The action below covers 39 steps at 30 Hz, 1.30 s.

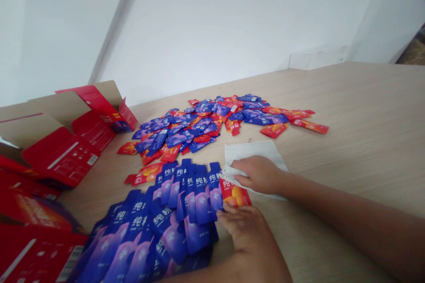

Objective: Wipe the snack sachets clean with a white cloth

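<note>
Head view: white cloth (255, 150) at red sachet (235, 195), 2 hands engaged.
Clock directions are read from the red sachet, 12 being away from you; it lies at the near end of the overlapping blue sachets (202, 201), which spread towards 8 o'clock. Your right hand (257, 174), at 1 o'clock, is clamped on the cloth, the bunched corner against the sachet's top. Your left hand (244, 227), at 5 o'clock, has fingertips at its lower edge; whether they pinch or merely press, I cannot tell. Risk: light left-hand pressure could let a cloth stroke drag the sachet askew. Risk: your left forearm, low over the blue sachets, could brush them and disturb their overlap.
</note>
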{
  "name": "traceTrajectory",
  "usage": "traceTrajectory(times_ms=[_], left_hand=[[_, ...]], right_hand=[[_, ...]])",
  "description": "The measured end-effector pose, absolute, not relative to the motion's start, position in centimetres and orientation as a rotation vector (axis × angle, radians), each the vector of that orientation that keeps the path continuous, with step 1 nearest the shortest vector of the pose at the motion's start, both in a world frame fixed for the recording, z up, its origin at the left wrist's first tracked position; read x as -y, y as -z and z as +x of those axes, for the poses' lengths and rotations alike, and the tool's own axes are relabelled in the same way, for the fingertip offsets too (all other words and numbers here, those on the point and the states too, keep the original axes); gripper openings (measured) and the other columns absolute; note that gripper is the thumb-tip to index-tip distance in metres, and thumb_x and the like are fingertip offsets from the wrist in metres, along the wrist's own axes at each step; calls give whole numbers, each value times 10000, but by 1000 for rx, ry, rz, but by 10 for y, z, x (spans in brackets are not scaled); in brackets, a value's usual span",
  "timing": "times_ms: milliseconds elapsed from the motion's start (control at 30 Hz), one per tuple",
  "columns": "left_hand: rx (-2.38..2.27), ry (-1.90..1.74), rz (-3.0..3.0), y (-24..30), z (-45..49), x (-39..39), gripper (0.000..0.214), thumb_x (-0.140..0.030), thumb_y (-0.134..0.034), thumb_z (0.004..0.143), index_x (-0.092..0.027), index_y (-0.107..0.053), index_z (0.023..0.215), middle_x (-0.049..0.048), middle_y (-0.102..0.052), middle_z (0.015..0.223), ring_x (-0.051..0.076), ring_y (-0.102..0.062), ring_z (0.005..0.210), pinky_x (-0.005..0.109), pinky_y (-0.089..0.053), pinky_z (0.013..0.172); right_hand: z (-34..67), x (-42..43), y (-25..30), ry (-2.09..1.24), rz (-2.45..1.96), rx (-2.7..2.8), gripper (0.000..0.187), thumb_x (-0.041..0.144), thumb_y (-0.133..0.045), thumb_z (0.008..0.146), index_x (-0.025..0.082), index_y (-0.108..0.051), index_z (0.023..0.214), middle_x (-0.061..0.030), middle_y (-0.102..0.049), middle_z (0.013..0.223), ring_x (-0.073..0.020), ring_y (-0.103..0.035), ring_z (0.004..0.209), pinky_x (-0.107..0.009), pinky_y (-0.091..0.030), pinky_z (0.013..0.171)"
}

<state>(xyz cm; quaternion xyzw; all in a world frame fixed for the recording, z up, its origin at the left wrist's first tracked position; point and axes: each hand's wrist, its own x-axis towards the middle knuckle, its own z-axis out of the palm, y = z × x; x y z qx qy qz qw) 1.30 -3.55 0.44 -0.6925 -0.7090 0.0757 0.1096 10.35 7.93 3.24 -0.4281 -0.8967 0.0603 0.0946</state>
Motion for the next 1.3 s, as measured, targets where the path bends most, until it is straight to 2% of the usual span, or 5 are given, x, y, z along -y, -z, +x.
traceTrajectory(times_ms=[333, 633, 867, 1167, 1300], left_hand=[[2091, -249, -2006, -3, 15, 36, 340, -34, -435, 776, -33, -651, 1039, 279, -620, 1066, 376, -601, 954, 582, -408, 878], [2062, -252, -2011, -4, 14, 37, 331, -51, -454, 772, -57, -658, 1032, 252, -638, 1050, 362, -599, 965, 561, -408, 886], [2075, -240, -2020, 0, 13, 35, 318, -68, -460, 770, -38, -664, 1012, 271, -634, 1040, 374, -605, 943, 579, -399, 881], [2050, -175, -2032, -3, 8, 37, 348, -59, -406, 788, -99, -676, 1003, 203, -669, 1008, 334, -611, 951, 542, -434, 868], [2052, -169, -2027, 0, 9, 36, 344, -44, -407, 785, -73, -674, 1000, 231, -654, 1025, 353, -609, 948, 560, -428, 866]], right_hand=[[99, -67, -37, -273, -967, 2786, 223, 367, -460, 851, 198, -577, 936, -40, -646, 819, -181, -558, 727, -266, -269, 592], [106, -81, -34, -183, -1270, 2592, 259, 381, -429, 878, 171, -572, 931, -67, -653, 841, -180, -563, 720, -267, -254, 581], [101, -68, -38, -257, -960, 2753, 211, 370, -466, 851, 190, -564, 901, -40, -647, 803, -179, -552, 715, -269, -251, 581], [107, -80, -32, -126, -1233, 2626, 261, 400, -414, 876, 182, -556, 901, -62, -646, 811, -182, -552, 697, -274, -235, 564], [103, -69, -40, -185, -1098, 2658, 235, 379, -448, 855, 178, -562, 900, -56, -642, 805, -183, -551, 721, -274, -255, 586]])
